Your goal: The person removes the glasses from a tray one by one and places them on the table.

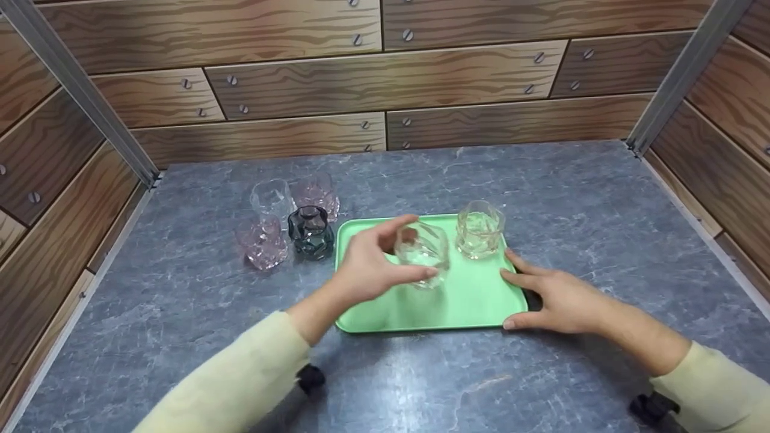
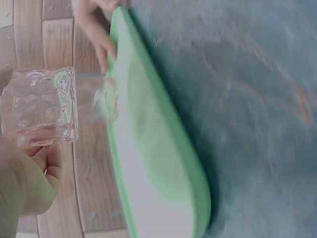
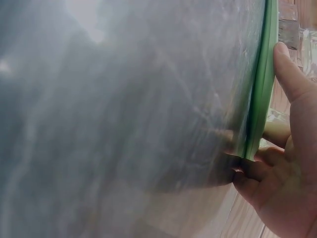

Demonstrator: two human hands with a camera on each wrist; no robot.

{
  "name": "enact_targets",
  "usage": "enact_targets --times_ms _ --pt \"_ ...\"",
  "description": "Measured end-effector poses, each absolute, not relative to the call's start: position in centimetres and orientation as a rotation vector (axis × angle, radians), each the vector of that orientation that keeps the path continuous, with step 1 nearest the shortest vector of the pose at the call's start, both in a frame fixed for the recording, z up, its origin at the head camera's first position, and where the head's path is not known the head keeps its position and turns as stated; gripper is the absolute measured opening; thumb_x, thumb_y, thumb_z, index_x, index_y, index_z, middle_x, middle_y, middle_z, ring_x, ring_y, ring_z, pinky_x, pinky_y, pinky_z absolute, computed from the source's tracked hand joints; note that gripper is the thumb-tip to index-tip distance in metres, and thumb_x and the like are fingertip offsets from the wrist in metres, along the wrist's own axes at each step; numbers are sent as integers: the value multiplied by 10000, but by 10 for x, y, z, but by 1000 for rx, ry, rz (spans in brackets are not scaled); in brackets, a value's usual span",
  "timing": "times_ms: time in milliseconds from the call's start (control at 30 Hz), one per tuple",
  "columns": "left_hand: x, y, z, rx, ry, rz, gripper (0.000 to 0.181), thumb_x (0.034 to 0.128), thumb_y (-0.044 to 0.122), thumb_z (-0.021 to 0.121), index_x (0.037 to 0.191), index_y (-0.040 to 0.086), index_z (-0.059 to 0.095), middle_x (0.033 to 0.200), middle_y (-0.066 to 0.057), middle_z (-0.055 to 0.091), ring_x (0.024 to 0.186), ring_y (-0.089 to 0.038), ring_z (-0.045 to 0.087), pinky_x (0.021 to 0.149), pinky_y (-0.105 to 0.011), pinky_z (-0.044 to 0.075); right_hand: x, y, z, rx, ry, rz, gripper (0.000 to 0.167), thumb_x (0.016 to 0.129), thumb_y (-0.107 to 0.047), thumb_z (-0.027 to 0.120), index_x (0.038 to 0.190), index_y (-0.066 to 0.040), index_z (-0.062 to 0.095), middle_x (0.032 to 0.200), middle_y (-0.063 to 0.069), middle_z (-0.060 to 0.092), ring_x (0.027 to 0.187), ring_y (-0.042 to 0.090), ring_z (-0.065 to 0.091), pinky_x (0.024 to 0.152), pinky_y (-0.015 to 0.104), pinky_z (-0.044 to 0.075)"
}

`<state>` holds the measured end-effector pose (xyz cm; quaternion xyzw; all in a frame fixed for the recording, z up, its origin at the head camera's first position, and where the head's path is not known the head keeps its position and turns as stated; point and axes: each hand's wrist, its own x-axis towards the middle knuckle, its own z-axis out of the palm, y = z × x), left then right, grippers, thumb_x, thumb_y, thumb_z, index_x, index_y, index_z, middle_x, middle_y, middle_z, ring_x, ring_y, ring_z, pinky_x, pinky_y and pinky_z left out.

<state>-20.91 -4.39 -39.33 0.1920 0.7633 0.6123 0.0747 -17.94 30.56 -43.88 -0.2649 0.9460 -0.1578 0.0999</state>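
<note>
1. Right now, the left hand [image 1: 376, 264] grips a clear glass [image 1: 434, 243] between thumb and fingers, holding it over the middle of the green tray [image 1: 475, 300]; the left wrist view shows the base of this glass apart from the tray
2. The right hand [image 1: 559, 297] grasps the tray at its right end, thumb against the near edge and fingers at the right edge, some of them curled under the corner in the right wrist view
3. A second clear glass [image 1: 479, 231] stands upright on the tray, in its far right corner
4. Just left of the tray stands a dark glass [image 1: 311, 234], with a pink glass [image 1: 263, 245] farther out on that side
5. Beyond the tray's far left corner are another clear glass [image 1: 271, 197] and another pink glass [image 1: 319, 192], close together
6. Under the tray is a grey marbled bench [image 1: 577, 198], and well behind the tray rises a wood-patterned wall [image 1: 385, 78]
7. Pale yellow sleeves [image 1: 234, 373] reach in from the near side of the tray
</note>
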Motion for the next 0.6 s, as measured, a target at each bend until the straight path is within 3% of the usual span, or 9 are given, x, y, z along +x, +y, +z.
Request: enact_targets --times_ms 167,400,600 --pt "-210 -75 -382 564 2330 1863 925 705 195 1011 1512 91 573 1269 -114 734 1085 -280 708 830 -359 648 -179 307 -439 -774 2794 -472 1018 885 -762 677 1568 -30 497 1722 220 226 1421 524 455 1108 673 440" --pt "-208 -118 -373 474 2359 1920 923 707 121 997 1523 101 565 1282 -90 733 1108 -302 700 892 -371 636 -179 307 -438 -770 2801 -460 1033 878 -775 670 1570 -30 492 1720 223 221 1423 528 450 1114 675 432" --pt "-206 -153 -376 400 2435 1923 920 718 95 986 1531 81 556 1286 -104 736 1122 -295 696 895 -328 626 -180 306 -440 -775 2796 -456 1038 875 -781 667 1571 -31 491 1722 220 219 1424 527 448 1116 672 431"
